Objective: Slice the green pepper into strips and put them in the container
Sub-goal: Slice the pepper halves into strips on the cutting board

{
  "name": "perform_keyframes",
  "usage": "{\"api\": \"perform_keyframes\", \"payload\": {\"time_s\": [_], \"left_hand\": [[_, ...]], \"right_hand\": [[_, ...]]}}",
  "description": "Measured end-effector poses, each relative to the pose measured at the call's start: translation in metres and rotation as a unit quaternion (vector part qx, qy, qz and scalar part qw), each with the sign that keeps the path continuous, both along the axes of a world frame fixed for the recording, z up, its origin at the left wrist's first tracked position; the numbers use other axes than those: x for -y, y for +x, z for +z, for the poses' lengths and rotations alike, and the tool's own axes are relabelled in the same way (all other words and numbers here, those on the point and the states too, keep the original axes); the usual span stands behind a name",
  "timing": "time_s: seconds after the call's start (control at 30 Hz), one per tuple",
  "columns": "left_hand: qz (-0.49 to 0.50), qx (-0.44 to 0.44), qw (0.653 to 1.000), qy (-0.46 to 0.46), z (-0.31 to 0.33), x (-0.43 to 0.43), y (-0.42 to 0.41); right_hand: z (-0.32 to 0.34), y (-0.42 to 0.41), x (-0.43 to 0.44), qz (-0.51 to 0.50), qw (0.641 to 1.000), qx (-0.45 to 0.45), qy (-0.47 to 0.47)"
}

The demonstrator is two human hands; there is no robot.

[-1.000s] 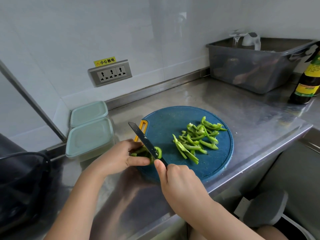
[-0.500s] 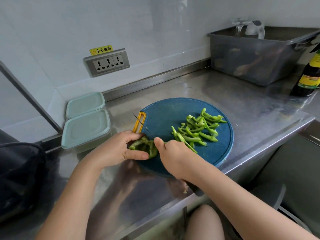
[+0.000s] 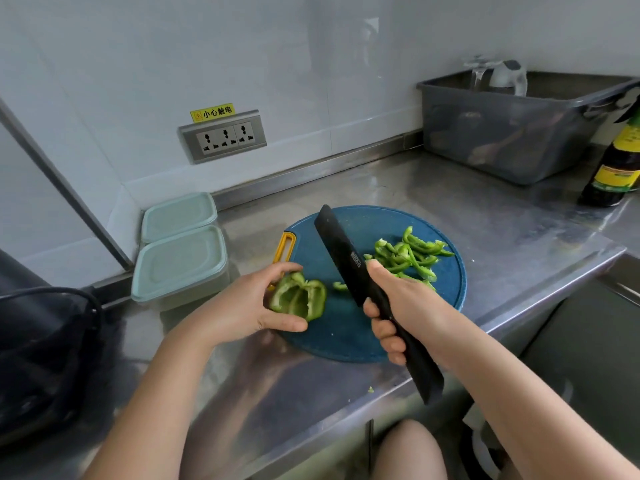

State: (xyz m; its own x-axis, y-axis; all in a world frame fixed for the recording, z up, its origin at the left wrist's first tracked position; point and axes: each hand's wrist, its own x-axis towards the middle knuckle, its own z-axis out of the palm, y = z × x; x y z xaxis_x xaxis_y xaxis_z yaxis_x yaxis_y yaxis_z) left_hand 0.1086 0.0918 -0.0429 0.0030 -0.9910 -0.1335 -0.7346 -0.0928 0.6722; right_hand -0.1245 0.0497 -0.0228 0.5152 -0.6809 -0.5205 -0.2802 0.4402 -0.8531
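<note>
The left hand (image 3: 242,306) grips a piece of green pepper (image 3: 298,298) between thumb and fingers, its pale inner side turned up, over the left edge of the round blue cutting board (image 3: 339,327). The right hand (image 3: 401,306) is closed around the handle of a black knife (image 3: 349,258), whose broad blade is raised and tilted over the middle of the board, tip pointing toward the board's far edge. A pile of pepper strips (image 3: 408,254) lies on the right half of the board, partly hidden behind the right hand, and one small loose strip (image 3: 340,285) lies near the board's middle, just left of the blade. The board's yellow handle slot (image 3: 284,247) sits at its left rim.

The board rests near the front edge of the steel counter (image 3: 485,216). Two lidded pale green containers (image 3: 180,265) stand at the counter's left end, against the wall. A grey plastic tub (image 3: 512,133) sits at the far right corner, with a dark bottle (image 3: 616,168) just beside it at the right edge. A tiny pepper scrap (image 3: 371,389) lies on the counter at the front edge.
</note>
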Motion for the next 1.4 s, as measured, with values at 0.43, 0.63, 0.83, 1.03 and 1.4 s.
{"api": "perform_keyframes", "payload": {"time_s": [0.43,0.63,0.83,1.03,1.4], "left_hand": [[0.021,0.067,0.997,-0.019,0.008,-0.001,-0.015],[0.034,0.022,0.999,-0.033,0.013,-0.004,-0.017],[0.040,0.002,0.999,-0.026,0.015,-0.005,-0.020],[0.001,-0.012,0.999,-0.037,0.019,-0.008,-0.024],[-0.001,0.001,0.999,-0.046,0.021,-0.008,-0.024]], "right_hand": [[-0.014,0.003,-0.045,0.031,0.923,-0.138,-0.358],[-0.020,0.010,-0.066,0.087,0.833,-0.254,-0.484],[-0.034,0.011,-0.067,0.098,0.796,-0.290,-0.522],[-0.035,0.012,-0.070,0.083,0.806,-0.283,-0.514],[-0.036,0.013,-0.070,0.093,0.801,-0.294,-0.513]]}}
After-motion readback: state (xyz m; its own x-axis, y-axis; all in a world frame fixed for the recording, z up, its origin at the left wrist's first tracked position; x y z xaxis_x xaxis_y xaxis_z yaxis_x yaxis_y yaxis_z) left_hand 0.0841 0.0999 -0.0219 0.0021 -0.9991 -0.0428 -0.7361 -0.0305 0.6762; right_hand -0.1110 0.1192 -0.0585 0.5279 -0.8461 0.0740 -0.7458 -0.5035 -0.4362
